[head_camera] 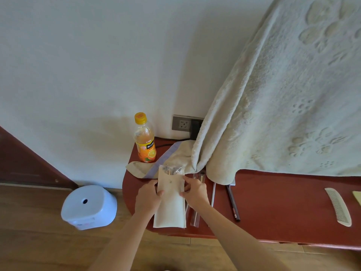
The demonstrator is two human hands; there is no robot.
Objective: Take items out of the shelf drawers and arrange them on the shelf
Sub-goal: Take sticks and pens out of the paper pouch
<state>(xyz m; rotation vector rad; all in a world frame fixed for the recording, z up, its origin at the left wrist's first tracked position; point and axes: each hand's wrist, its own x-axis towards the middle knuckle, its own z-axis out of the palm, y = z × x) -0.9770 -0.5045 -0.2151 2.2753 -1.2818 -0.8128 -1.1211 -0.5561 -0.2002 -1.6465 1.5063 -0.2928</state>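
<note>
Our left hand and right hand pinching the cream pouch on the red shelf, juice bottle behind it, comb well right, white wall beyond, wooden floor left.

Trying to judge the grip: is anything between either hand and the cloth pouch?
Nothing visible. The left hand and right hand both grip the pouch by its edges on the shelf; the clear packets lie beside it.

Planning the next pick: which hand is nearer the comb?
Right. Both grip the pouch: right hand on the side toward the comb, left hand on the far side.
</note>
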